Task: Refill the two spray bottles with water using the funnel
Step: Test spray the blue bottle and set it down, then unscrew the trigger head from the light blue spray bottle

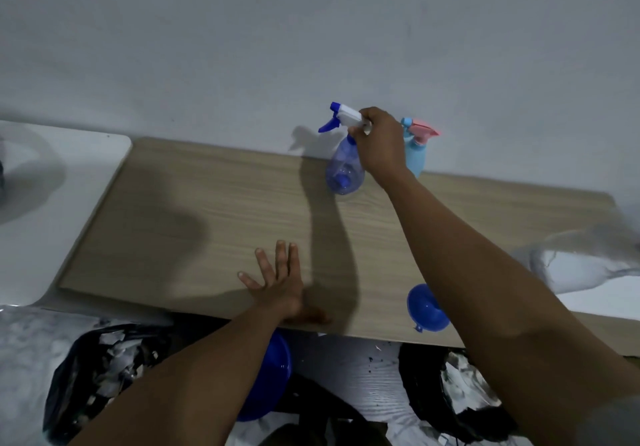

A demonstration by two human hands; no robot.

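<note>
A clear blue spray bottle with a white and blue trigger head stands at the back of the wooden board, by the wall. My right hand is closed around its neck and trigger head. Just to its right stands a light blue spray bottle with a pink trigger, partly hidden behind my hand. A blue funnel lies near the board's front edge, under my right forearm. My left hand rests flat on the board with fingers spread, holding nothing.
A blue bucket or basin sits on the floor below the board's front edge, partly behind my left arm. Dark bags with crumpled paper lie at the lower left and lower right. A white surface adjoins the board on the left.
</note>
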